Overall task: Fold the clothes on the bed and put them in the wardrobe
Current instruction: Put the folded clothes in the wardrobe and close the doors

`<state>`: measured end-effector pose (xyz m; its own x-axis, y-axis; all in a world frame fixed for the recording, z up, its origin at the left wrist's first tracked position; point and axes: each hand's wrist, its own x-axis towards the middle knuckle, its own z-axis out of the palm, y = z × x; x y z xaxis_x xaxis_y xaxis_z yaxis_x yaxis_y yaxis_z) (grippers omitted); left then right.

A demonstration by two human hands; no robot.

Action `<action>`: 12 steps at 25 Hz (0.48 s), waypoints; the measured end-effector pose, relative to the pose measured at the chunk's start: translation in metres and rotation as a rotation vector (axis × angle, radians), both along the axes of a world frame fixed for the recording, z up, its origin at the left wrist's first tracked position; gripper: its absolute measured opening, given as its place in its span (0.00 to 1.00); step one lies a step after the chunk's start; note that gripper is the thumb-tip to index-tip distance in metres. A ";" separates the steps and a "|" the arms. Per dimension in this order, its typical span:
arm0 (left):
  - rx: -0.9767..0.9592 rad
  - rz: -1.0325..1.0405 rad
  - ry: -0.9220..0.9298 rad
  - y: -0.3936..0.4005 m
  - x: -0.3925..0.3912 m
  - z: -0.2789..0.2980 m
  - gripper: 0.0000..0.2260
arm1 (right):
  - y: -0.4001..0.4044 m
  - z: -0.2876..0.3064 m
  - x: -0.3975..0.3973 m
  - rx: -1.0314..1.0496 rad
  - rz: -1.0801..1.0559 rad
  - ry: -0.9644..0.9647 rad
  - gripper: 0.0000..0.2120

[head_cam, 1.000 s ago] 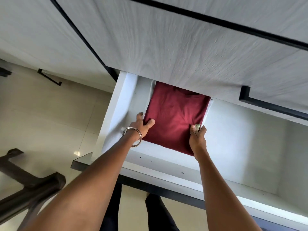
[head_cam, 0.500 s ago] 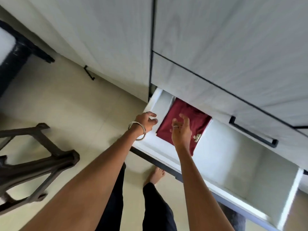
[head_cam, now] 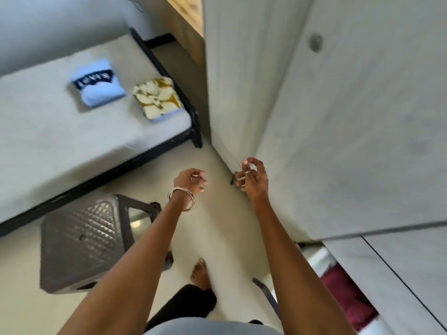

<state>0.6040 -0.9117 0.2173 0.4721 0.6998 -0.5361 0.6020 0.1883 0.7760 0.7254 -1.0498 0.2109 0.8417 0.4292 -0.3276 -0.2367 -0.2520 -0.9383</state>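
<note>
Pale tiled floor (head_cam: 217,228) underfoot, grey bed (head_cam: 48,141) far left, white wardrobe (head_cam: 338,117) filling the right. Turned away from the open drawer (head_cam: 321,259) since a moment ago, when both hands were setting the maroon shirt (head_cam: 348,298) inside; now lying there alone at near right, let go. Left hand (head_cam: 191,181) and right hand (head_cam: 252,178) empty in mid-air, fingers loosely curled round nothing. One garment stowed, then (probably heading back for more). Two folded pieces waiting on the bed: light blue T-shirt (head_cam: 98,84) and, just right of it, yellow-and-white patterned garment (head_cam: 157,97). Dark quilted stool (head_cam: 82,243) near left, beside the bed.
</note>
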 end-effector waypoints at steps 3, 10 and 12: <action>0.102 0.158 -0.027 0.086 -0.032 0.031 0.10 | 0.089 0.020 -0.002 0.013 0.096 -0.035 0.13; 0.103 0.508 -0.070 0.245 -0.081 0.037 0.12 | 0.266 0.037 0.002 0.038 0.312 -0.071 0.13; 0.103 0.577 -0.046 0.282 -0.081 0.032 0.12 | 0.314 0.030 0.013 0.027 0.354 -0.067 0.13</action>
<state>0.5227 -0.6292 0.2490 0.0201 0.8980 -0.4395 0.3900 0.3977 0.8305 0.7386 -0.7359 0.2408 0.6586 0.7054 -0.2619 -0.0774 -0.2827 -0.9561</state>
